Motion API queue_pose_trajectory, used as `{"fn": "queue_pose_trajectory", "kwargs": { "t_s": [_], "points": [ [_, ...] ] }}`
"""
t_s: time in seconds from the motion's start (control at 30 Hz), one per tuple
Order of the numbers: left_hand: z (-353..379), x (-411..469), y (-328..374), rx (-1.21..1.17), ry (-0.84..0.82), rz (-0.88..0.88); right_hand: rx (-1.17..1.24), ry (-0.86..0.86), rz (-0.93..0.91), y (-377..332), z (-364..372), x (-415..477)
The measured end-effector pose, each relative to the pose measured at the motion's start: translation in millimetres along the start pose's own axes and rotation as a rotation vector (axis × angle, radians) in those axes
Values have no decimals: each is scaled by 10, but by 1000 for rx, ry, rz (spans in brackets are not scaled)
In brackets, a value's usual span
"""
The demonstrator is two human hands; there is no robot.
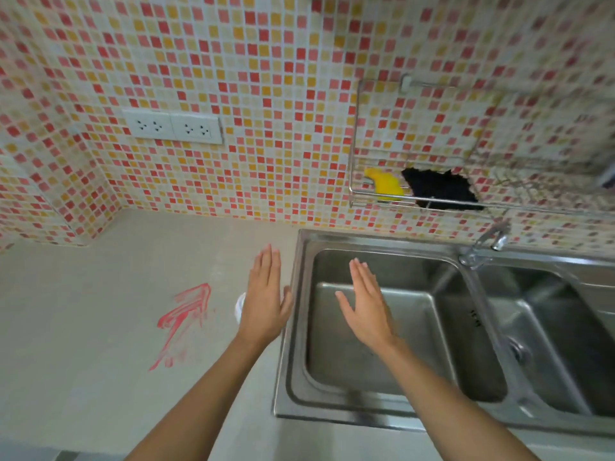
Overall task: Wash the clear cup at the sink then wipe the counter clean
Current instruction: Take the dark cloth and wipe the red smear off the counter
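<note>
While both hands hover flat and empty, fingers straight, the left hand point(264, 299) over the counter point(100, 327) nearly hides the clear cup point(240, 306), which stands just left of the sink point(392, 334), and the right hand point(367, 304) hangs over the near basin. Likely neither has reached yet; a red smear point(183, 319) awaits wiping, with cloths in the wall rack point(416, 194) far right. No writing is legible.

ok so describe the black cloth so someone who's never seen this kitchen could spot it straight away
Start at the steel double sink and look up the mosaic-tiled wall to the wire rack mounted above the faucet. The black cloth lies in that rack, just right of a yellow item. It is the only dark, ragged-edged thing against the pale tiles.
</note>
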State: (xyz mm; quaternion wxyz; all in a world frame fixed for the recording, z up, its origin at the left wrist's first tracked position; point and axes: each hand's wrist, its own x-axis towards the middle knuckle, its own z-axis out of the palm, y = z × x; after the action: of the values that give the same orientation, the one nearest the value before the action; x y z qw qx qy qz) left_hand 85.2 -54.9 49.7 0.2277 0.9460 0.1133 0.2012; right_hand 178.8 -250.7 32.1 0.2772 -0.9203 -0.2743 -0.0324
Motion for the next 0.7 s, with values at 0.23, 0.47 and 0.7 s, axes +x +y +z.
{"fn": "queue_pose_trajectory", "kwargs": {
  "t_s": [0.23,0.47,0.7],
  "points": [
    [490,860,1465,92,11,276,-30,369,-36,515,-1283,499],
    [693,1677,2043,252,-15,259,-73,273,23,848,-2017,1337],
    [806,1787,2038,367,7,205,-122,-242,395,1060,-2009,2062]
  ]
}}
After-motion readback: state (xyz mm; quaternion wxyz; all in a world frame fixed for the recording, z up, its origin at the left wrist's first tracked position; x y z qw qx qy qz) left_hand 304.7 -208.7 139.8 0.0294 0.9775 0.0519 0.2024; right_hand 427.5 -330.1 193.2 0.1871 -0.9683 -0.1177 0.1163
